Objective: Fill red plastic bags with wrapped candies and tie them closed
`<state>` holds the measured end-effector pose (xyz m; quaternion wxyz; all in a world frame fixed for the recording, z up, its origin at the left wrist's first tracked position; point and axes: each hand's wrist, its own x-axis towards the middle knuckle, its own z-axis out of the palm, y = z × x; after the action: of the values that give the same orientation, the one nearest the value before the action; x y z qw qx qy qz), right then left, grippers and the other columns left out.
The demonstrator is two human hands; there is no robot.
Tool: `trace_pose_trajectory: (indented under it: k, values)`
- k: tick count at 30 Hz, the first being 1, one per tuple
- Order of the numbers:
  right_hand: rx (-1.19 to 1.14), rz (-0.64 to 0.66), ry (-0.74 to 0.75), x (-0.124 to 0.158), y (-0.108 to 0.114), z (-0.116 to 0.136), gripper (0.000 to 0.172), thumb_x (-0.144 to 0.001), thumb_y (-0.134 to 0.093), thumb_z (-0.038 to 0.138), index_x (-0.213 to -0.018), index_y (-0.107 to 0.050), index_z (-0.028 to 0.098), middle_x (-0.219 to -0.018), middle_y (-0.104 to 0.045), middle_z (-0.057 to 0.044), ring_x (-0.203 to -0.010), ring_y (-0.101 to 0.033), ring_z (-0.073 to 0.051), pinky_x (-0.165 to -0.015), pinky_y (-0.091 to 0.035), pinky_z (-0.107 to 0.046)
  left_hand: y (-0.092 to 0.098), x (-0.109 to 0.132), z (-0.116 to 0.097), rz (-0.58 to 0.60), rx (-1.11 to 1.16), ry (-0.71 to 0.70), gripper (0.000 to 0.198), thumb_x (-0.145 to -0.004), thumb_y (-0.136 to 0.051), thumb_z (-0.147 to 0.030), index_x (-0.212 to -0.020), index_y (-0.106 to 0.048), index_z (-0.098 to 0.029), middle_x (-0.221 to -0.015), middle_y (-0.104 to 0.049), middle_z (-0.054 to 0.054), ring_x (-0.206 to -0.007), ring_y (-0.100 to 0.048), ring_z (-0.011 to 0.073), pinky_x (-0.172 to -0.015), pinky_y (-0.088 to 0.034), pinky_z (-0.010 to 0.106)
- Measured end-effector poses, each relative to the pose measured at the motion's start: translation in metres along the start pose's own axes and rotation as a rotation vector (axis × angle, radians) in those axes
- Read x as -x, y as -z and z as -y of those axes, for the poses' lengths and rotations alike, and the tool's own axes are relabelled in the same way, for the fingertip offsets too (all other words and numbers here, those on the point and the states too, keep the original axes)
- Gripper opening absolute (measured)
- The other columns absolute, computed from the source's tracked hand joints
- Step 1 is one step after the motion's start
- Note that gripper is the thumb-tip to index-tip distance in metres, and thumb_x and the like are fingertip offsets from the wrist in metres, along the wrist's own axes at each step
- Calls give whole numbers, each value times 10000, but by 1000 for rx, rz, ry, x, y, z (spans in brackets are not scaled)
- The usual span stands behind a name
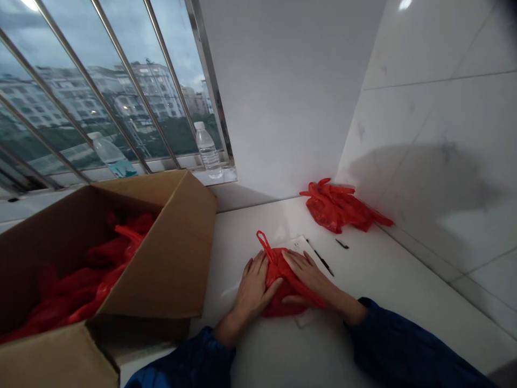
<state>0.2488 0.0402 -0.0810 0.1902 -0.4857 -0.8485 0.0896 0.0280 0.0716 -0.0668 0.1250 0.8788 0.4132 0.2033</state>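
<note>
A red plastic bag (283, 293) lies on the white table in front of me, one handle loop sticking up at its far left. My left hand (253, 285) rests along the bag's left side, fingers stretched out and thumb reaching across it. Over the right side lies my right hand (309, 277), its fingers extended flat on the plastic. Both palms touch the bag without wrapping round it. Partly under the bag is a white sheet of paper (298, 245) with small marks. What the bag contains is hidden.
At left stands an open cardboard box (161, 264) with red bags (92, 269) inside. More red bags (339, 207) lie against the back wall. A black pen (323, 264) and its cap (342, 244) are nearby. Two plastic bottles (208, 151) stand by the barred window.
</note>
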Motion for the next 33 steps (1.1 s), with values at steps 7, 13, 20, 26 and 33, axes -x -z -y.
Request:
trace_pose_trajectory:
  k: [7,13,20,26,33]
  values:
    - [40,60,-2,3,-9,-3,1075,-780,-594,739,-1557,-239,86,-1560,-332,-247,-1465,-269,-392,-1156,-158,-680,-4,1,2,18,21,31,670,-940,-518,-512,-1487,-395,-147,-1532,-415,203,-1445,-349,324,-1182,-253,550]
    - [12,79,-8,3,-10,-4,1049,-789,-580,735,-1540,-283,66,-1570,-303,-245,-1478,-232,-394,-1164,-119,-683,-5,3,3,21,43,33,643,-939,-520,-482,-1477,-413,-146,-1522,-432,199,-1437,-359,335,-1175,-258,563]
    - [-442,52,-10,12,25,-19,630,-917,-572,402,-1497,-403,224,-1499,-488,-125,-1397,-433,-288,-1198,-193,-572,-4,4,1,21,33,39,606,-959,-496,-470,-1474,-413,-161,-1515,-449,179,-1430,-369,318,-1180,-264,538]
    - [-369,-66,-13,8,16,-27,244,-926,-570,255,-1136,-694,250,-1207,-714,-68,-1197,-613,-260,-1155,-258,-594,-4,3,-1,43,5,51,608,-957,-496,-447,-1458,-418,-111,-1521,-435,188,-1440,-348,316,-1184,-261,549]
    - [-321,-110,-17,13,25,-29,217,-959,-539,301,-1098,-698,251,-1231,-693,-76,-1178,-623,-237,-1085,-414,-497,0,4,-2,57,-31,47,592,-959,-487,-469,-1437,-439,-124,-1510,-452,182,-1431,-368,306,-1187,-260,550]
